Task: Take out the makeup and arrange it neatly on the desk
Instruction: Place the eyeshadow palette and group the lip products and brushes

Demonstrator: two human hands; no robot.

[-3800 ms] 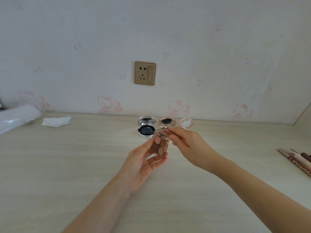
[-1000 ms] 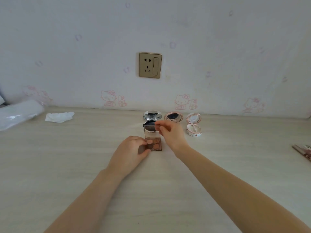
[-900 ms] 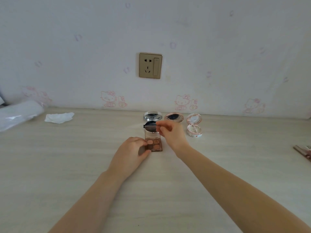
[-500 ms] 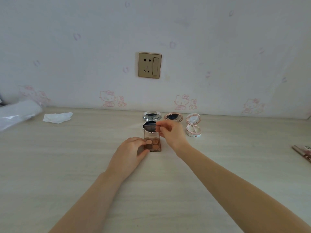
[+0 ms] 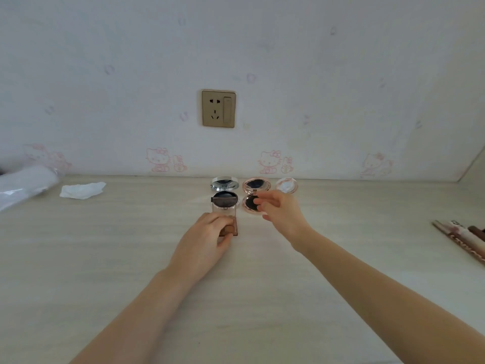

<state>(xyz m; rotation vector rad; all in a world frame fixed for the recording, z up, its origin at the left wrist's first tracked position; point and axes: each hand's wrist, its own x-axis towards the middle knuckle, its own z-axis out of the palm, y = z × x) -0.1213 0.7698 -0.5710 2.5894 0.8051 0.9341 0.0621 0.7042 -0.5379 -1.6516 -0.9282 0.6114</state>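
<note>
Filling the lower two thirds of the frame, the pale wood-grain desk meets a white wall with pink cat decals; a gold wall socket sits above centre. At far left I see a clear plastic bag and, beside it, a crumpled white tissue. At the right edge lies a bundle of slim cosmetic sticks, cut off by the frame.

My left hand, fingers curled, grips the brown eyeshadow palette resting on the desk at centre; its clear lid stands up, partly screening the silver compact open just behind it. My right hand hovers with fingers loosely spread and holds nothing, above the near edge of the rose-gold compact, also open, just right of the silver one. The small pink-and-white compact stands furthest right in this back row, its base hidden behind the right hand.
</note>
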